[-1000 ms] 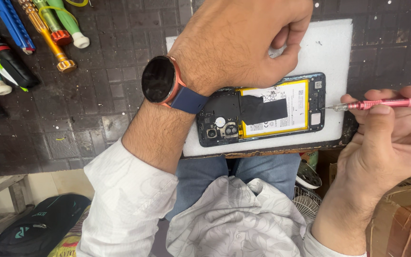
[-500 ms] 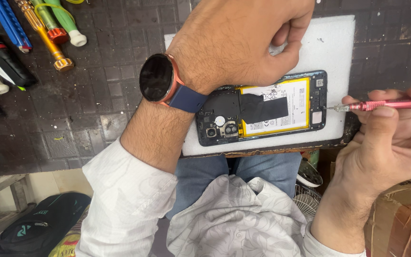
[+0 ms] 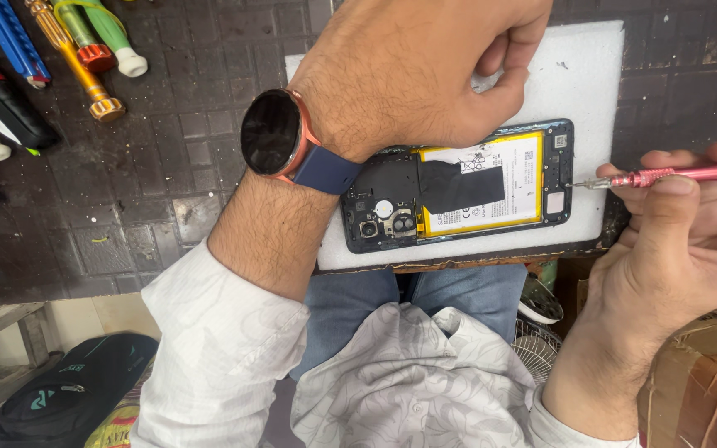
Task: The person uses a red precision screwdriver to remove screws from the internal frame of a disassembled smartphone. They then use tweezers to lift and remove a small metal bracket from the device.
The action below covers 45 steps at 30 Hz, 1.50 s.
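Over phone (image 3: 458, 187), left hand (image 3: 425, 75) pressing, right hand (image 3: 682, 249) gripping screwdriver (image 3: 674, 175)

1. Work mat (image 3: 126, 216): dark, gridded in small squares, speckled with white flecks; it covers the bench top.
2. Foam pad (image 3: 574, 75): white, rectangular, lying on the work mat toward its right side.
3. Spare tools (image 3: 60, 50): a cluster with blue, orange, green and black handles, at the mat's upper left corner.
4. Black bag (image 3: 68, 390): below the mat's near edge, on the left.
5. Small fan (image 3: 541, 340): grille partly visible below the mat, right of centre.
6. Cardboard box (image 3: 699, 382): brown, below the mat's right end.
7. Lighting: even, diffuse, no hard shadows.
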### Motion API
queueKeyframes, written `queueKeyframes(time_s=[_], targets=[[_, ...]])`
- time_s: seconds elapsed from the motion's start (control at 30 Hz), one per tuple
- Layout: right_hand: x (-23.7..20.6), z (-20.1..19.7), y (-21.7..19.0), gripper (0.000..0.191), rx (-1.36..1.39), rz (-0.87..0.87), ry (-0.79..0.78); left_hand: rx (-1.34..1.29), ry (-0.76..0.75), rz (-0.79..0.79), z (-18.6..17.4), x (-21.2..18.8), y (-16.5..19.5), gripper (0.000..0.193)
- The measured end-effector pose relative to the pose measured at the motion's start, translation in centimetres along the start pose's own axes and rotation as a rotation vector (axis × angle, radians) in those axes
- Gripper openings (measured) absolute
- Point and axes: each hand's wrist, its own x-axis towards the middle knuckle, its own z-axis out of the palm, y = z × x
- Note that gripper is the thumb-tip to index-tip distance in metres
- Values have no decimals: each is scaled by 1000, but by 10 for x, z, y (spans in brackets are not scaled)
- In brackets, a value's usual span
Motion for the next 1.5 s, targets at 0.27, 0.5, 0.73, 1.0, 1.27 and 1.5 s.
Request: queueKeyframes(time_s=[0.27, 0.5, 0.73, 1.0, 1.27, 1.5], targets=[[3, -2, 3, 25, -2, 2, -6, 15, 2, 5, -1, 0, 0, 12], [4, -3, 2, 20, -41, -22, -11, 12, 4, 5, 4, 0, 0, 11], [4, -1, -1, 19, -22, -30, -23, 7, 8, 23, 5, 1, 0, 13], [3, -3, 1, 21, -29, -19, -20, -6, 14, 4, 4, -2, 2, 12], [-2, -6, 5, 21, -6, -44, 0, 0, 10, -1, 4, -2, 4, 12], [-4, -9, 6, 21, -10, -49, 21, 13, -15, -19, 6, 1, 4, 11]])
